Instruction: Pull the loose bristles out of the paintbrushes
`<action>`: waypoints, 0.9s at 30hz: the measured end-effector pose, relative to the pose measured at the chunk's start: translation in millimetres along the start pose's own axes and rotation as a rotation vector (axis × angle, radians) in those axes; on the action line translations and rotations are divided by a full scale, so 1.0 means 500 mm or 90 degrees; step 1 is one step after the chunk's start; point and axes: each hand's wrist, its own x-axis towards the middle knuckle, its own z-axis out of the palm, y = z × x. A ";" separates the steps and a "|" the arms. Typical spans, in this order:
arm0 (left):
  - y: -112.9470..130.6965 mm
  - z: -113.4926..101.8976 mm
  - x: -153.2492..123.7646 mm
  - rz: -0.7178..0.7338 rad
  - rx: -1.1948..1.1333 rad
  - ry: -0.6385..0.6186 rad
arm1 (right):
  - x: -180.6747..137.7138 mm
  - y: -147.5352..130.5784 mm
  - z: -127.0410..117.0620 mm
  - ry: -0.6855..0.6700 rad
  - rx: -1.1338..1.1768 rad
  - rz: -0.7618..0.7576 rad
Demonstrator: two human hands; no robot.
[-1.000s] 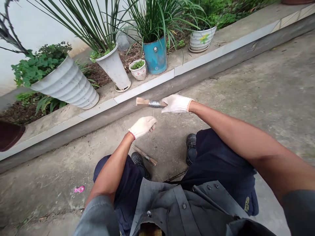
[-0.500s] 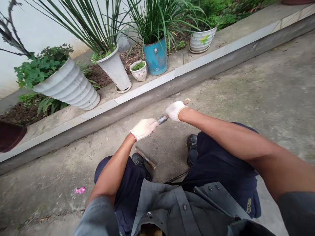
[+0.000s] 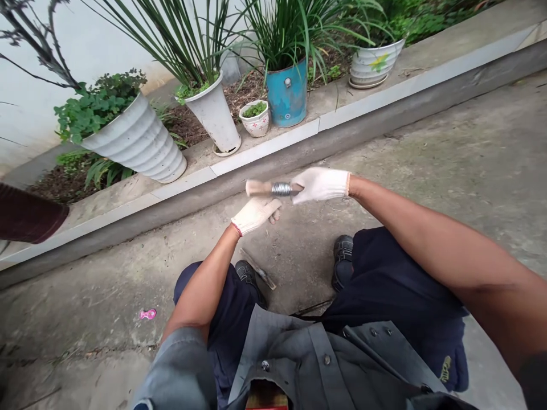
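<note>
My right hand, in a white knit glove, grips one end of a short wooden stick. Silvery wire is wound round the stick's middle. The stick lies roughly level, and its free left end is blurred. Just below that end is my gloved left hand, its fingers apart and partly bent; I make out nothing in them. Whether it touches the stick I cannot tell. A second wooden stick, also with a dark wrapped part, lies on the concrete near my left shoe.
A low tiled ledge runs across in front, carrying a tilted white ribbed pot, a tall white pot, a small pot, a blue bucket and a white pot. A pink wrapper lies on the concrete.
My right hand has turned the wire-wound stick level and now holds its right end. The left hand has come off the stick, its fingers loosened. The view has shifted slightly.
</note>
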 end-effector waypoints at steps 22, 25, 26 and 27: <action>-0.021 -0.013 -0.001 -0.041 0.217 0.018 | 0.030 0.009 0.080 -0.264 -0.171 0.041; -0.028 -0.022 -0.001 -0.014 0.150 0.004 | 0.011 0.006 0.057 -0.236 -0.079 -0.016; -0.029 -0.023 0.000 -0.001 0.117 -0.001 | 0.005 0.005 0.048 -0.210 -0.055 -0.027; -0.028 -0.022 0.000 0.008 0.082 -0.003 | 0.001 0.003 0.038 -0.178 -0.037 -0.030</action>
